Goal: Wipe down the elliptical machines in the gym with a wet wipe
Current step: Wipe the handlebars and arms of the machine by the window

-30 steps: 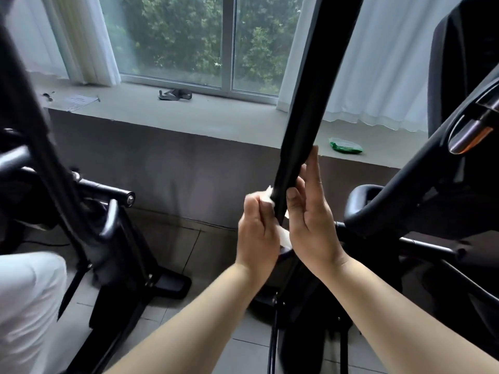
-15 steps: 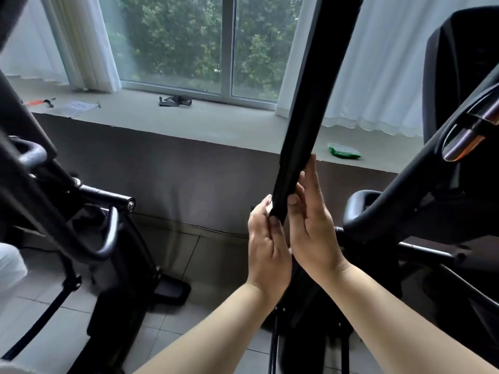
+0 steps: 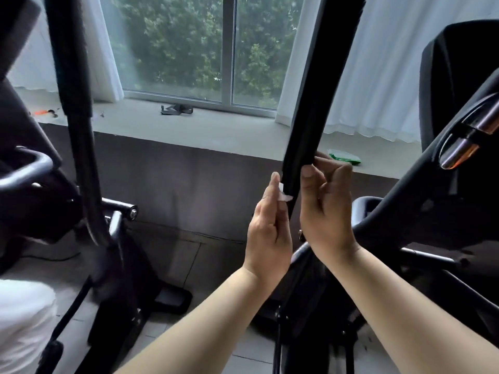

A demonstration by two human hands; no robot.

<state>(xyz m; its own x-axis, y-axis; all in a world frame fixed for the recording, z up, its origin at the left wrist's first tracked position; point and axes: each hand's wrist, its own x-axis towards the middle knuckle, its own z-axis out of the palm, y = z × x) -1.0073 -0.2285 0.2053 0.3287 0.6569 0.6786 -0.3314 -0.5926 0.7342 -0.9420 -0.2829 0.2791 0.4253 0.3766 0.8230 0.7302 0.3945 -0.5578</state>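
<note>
A black elliptical arm bar rises from the lower middle to the top of the view. My left hand holds a small white wet wipe against the bar's left side, fingers extended upward. On the bar's right side my right hand grips it, thumb in front and fingers curled behind. Most of the wipe is hidden between my left fingers and the bar.
A second black arm bar and handle stand at the left. The machine's console and grip fill the right. A green wipe packet lies on the grey window ledge. Tiled floor lies below.
Both hands have slid up the bar. My right hand's fingers have curled round it, and a bit of the white wipe shows again at my left fingers.
</note>
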